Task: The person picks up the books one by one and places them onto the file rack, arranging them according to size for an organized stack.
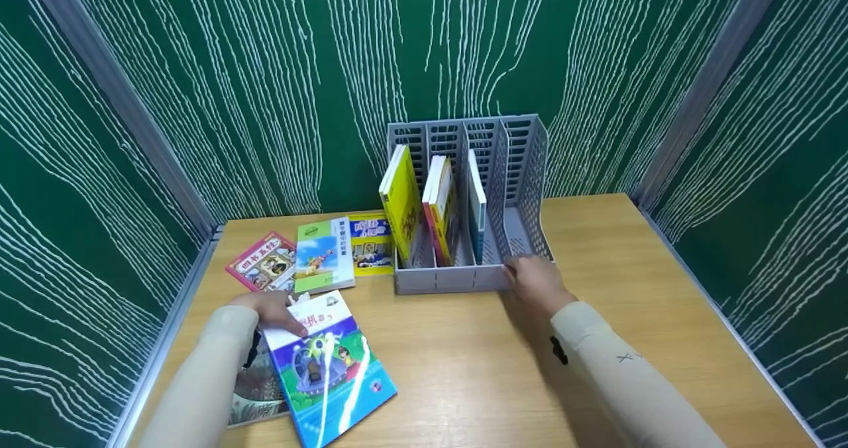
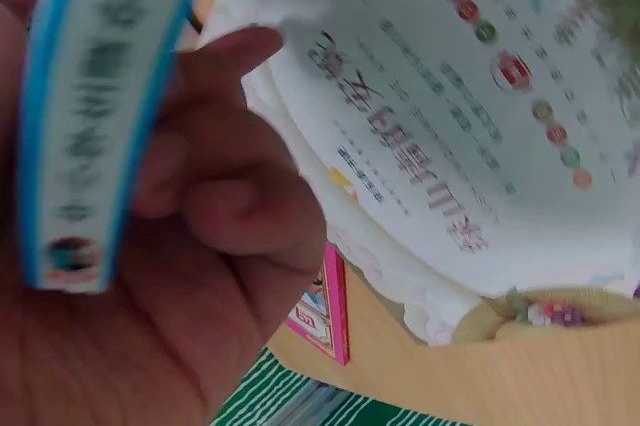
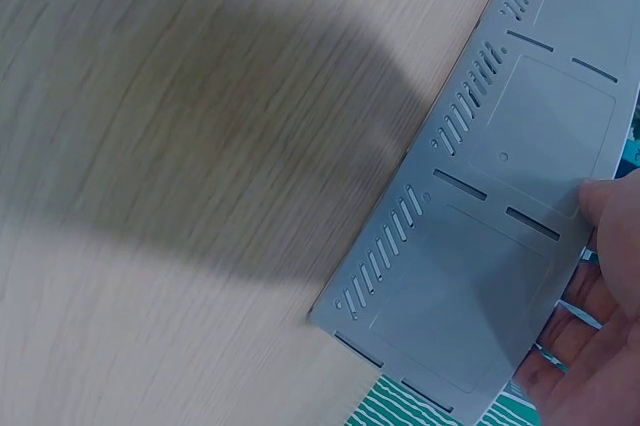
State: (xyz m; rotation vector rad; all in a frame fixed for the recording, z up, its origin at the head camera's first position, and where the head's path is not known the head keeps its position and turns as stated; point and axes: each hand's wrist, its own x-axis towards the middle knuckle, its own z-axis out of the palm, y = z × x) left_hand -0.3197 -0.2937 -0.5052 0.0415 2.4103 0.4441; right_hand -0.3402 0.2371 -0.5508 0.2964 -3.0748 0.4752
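Currently, the left hand [image 1: 266, 308] pinches the blue book [image 1: 334, 368] above the worktop [image 1: 464, 362], near left of the rack [image 1: 434, 280], whose front wall the right hand [image 1: 535, 282] pinches; a firm hold and a steadied rack should probably serve best.

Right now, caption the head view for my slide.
Left fingers grip a blue book; right fingers hold a gray book rack by its front edge.
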